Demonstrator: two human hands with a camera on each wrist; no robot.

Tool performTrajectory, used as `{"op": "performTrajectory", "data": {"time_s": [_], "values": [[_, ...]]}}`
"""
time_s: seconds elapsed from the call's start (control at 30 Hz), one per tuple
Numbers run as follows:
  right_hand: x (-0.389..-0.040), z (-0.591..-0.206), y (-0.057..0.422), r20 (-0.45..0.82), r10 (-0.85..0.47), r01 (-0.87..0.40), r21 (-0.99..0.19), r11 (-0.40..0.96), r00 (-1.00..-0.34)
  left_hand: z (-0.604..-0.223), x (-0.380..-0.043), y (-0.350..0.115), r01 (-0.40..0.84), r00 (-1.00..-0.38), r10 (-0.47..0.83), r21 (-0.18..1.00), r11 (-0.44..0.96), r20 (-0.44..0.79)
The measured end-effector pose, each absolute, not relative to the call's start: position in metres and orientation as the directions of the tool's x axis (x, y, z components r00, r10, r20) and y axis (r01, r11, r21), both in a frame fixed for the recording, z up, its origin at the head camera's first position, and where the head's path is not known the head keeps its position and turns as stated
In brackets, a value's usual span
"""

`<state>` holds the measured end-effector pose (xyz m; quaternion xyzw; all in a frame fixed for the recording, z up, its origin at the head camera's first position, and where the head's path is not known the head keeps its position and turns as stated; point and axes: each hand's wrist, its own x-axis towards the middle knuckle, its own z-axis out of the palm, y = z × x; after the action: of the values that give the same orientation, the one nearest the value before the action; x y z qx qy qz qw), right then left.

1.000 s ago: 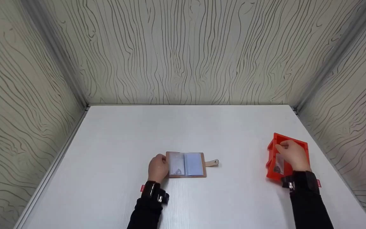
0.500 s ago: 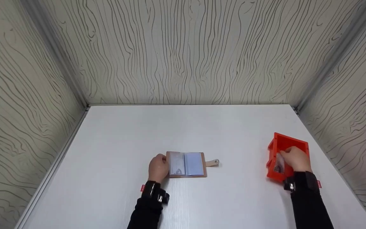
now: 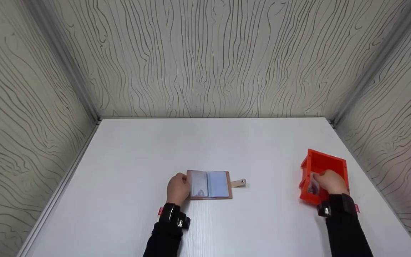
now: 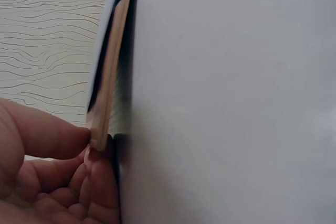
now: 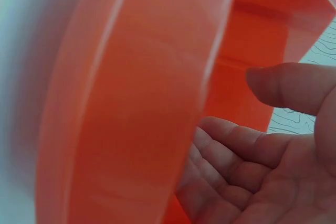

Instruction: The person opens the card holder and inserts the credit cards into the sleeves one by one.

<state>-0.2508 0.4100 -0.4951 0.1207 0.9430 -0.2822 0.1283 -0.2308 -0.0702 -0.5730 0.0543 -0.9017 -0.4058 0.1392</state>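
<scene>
An open card holder [image 3: 217, 184] with a tan cover and clear sleeves lies on the white table. My left hand [image 3: 178, 187] pinches its left edge between thumb and fingers; the left wrist view shows the cover's edge [image 4: 108, 77] tilted up off the tabletop. My right hand [image 3: 333, 182] reaches into a red plastic bin [image 3: 325, 160] at the right. In the right wrist view the thumb [image 5: 289, 85] stands apart from the loosely bent fingers [image 5: 236, 150], with nothing visible between them. A clear card with a dark print [image 3: 313, 185] is at the bin's left side, next to the thumb.
A beige strap with a snap [image 3: 239, 182] sticks out from the card holder's right side. The white table [image 3: 205, 142] is bounded by wood-grain panels [image 3: 205, 60] behind and at both sides.
My right hand has moved lower and nearer into the red bin, uncovering more of its far end. The left hand and card holder have stayed in place.
</scene>
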Motion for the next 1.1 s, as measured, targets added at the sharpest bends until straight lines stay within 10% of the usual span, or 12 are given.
{"op": "performTrajectory", "data": {"time_s": [1.1], "values": [[-0.2519, -0.5014, 0.4099, -0.338, 0.164, 0.336, -0.550, 0.765, -0.927, -0.5750, -0.2331, -0.0707, -0.012, -0.961, -0.218, 0.760, 0.650, 0.171]]}}
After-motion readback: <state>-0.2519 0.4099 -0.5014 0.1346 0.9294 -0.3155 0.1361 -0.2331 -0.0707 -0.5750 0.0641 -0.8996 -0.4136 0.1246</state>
